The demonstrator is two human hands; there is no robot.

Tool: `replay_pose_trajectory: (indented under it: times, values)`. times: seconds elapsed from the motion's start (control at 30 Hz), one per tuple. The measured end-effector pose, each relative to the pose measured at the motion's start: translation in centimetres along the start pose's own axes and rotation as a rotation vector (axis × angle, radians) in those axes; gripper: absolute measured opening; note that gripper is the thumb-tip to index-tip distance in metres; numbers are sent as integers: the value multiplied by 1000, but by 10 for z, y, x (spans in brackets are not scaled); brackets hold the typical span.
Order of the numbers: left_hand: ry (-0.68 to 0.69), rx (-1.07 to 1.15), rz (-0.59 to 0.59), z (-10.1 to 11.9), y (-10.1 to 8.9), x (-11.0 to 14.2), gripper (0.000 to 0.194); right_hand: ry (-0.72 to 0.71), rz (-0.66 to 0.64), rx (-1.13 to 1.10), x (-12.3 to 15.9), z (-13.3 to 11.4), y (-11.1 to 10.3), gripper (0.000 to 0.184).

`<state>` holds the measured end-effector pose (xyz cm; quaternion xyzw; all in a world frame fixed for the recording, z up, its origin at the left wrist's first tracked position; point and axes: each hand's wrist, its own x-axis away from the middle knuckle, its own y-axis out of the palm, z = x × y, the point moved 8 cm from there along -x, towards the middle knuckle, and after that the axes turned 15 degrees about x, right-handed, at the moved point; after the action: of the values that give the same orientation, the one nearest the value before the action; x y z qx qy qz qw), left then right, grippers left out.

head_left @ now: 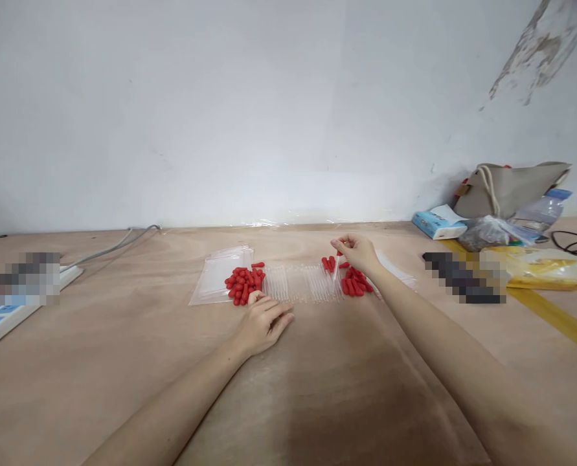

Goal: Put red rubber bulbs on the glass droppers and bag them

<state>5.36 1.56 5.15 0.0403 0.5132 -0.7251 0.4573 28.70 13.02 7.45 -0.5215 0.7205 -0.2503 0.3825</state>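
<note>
The right hand (359,254) pinches a red cap (339,253) with a thin tube (336,270) below it, at the right end of the clear tubes (319,283). A loose pinch could drop it onto them. The left hand (263,321), fingers a bit spread, rests by the left red pile (243,283); a bump could scatter it.

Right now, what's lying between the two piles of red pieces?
Clear slender tubes, laid side by side, lie between the left red pile and the right red pile; the head view shows this.
</note>
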Motion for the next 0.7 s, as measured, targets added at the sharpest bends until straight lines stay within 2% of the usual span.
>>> replay_pose_trajectory:
  times: [0.1,0.23,0.4,0.57,0.7]
  values:
    - [8,-6,-8,0,1,0,20,-28,-8,233,-12,1,11,35]
    - [17,-12,-1,0,1,0,20,-41,-18,323,-9,-3,27,32]
    - [8,-22,-6,1,1,0,21,-55,-69,536,-7,-1,26,39]
    - [-3,-14,-23,2,1,-2,21,-28,-196,633,-12,24,16,27]
    - [-15,-15,-30,1,2,-2,20,-34,-342,620,-9,36,23,19]
